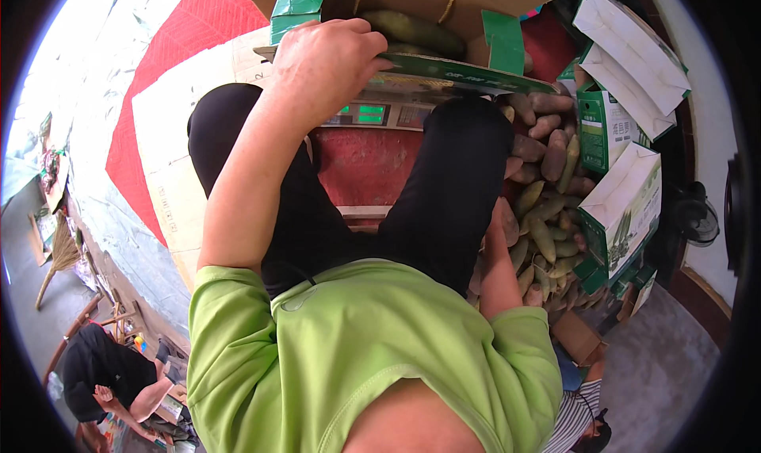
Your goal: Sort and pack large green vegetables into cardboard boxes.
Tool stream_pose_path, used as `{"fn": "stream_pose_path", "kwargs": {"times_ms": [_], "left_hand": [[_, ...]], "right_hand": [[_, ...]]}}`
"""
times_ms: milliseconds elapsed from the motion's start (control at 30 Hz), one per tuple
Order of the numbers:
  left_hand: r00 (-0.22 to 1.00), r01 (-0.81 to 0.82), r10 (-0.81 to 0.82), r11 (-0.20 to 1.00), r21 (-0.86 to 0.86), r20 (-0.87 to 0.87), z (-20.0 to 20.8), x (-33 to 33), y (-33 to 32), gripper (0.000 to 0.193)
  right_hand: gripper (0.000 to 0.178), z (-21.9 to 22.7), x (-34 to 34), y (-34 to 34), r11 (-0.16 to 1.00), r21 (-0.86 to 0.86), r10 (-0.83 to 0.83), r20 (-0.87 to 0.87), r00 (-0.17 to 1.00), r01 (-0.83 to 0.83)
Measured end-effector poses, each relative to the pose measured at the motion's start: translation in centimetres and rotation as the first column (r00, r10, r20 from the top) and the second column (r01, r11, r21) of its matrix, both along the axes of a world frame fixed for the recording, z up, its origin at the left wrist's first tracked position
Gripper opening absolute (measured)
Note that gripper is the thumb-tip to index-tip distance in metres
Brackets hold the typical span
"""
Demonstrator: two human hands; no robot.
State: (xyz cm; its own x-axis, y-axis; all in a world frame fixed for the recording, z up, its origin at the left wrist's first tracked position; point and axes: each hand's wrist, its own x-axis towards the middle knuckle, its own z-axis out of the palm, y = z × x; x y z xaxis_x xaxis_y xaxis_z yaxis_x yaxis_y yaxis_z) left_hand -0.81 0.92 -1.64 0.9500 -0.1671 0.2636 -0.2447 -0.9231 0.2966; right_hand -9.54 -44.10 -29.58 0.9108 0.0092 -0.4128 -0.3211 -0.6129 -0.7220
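Note:
An open green-and-brown cardboard box stands just beyond my knees, with yellow cord handles. In it lie large, long green vegetables. My left hand is closed over the box's near edge at its left side, fingers curled inward. To the right of my right thigh, my right forearm reaches down to a heap of vegetables. The thigh and the heap mostly hide my right hand, so its fingers do not show. The heap holds reddish-brown, tuber-like vegetables and slim green tapered ones.
Below the box sits a scale with a lit green display. White-and-green cartons stand right of the heap, near a black fan. Flattened cardboard lies at left. Other people are at lower left and lower right.

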Motion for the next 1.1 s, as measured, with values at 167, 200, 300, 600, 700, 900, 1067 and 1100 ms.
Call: {"fn": "stream_pose_path", "kwargs": {"times_ms": [167,200,300,600,700,900,1067,1100], "left_hand": [[1.0,0.004,-0.005,1.0,0.018,0.016,0.0,0.1,0.1,0.014],[0.999,0.012,-0.013,1.0,0.021,0.036,0.5,0.2,-0.2,0.014],[0.999,0.013,-0.014,1.0,0.024,0.033,0.2,0.3,0.0,0.013],[1.0,0.007,-0.006,1.0,0.007,-0.019,0.5,0.5,-0.5,0.013],[1.0,0.0,0.0,1.0,0.01,-0.024,0.3,0.5,-0.4,0.013],[0.999,0.001,-0.001,1.0,0.015,-0.054,1.0,0.4,-0.7,0.009],[0.995,0.027,-0.024,0.999,0.029,-0.097,1.2,0.6,-1.0,0.009],[0.993,0.036,-0.031,0.998,0.046,-0.112,1.3,0.7,-1.2,0.008]], "right_hand": [[0.02,0.7,-6.3,6.7,1.0,0.014,0.016,0.052,0.999,-0.017],[0.02,1.0,-6.0,6.8,1.0,0.018,0.011,0.083,0.997,-0.013],[0.02,1.2,-5.6,6.9,0.999,0.025,0.022,0.123,0.992,-0.025],[0.019,0.8,4.4,1.6,0.998,0.042,0.025,0.284,0.959,-0.038],[0.019,3.0,8.4,1.5,0.969,0.206,-0.18,0.198,0.964,0.138],[0.027,20.8,21.4,7.6,0.997,0.072,-0.074,0.583,0.809,0.039],[0.042,28.9,27.3,15.4,0.908,-0.402,0.416,0.833,0.365,-0.118],[0.042,29.4,28.4,16.5,0.874,-0.467,0.485,0.821,0.302,-0.133]]}}
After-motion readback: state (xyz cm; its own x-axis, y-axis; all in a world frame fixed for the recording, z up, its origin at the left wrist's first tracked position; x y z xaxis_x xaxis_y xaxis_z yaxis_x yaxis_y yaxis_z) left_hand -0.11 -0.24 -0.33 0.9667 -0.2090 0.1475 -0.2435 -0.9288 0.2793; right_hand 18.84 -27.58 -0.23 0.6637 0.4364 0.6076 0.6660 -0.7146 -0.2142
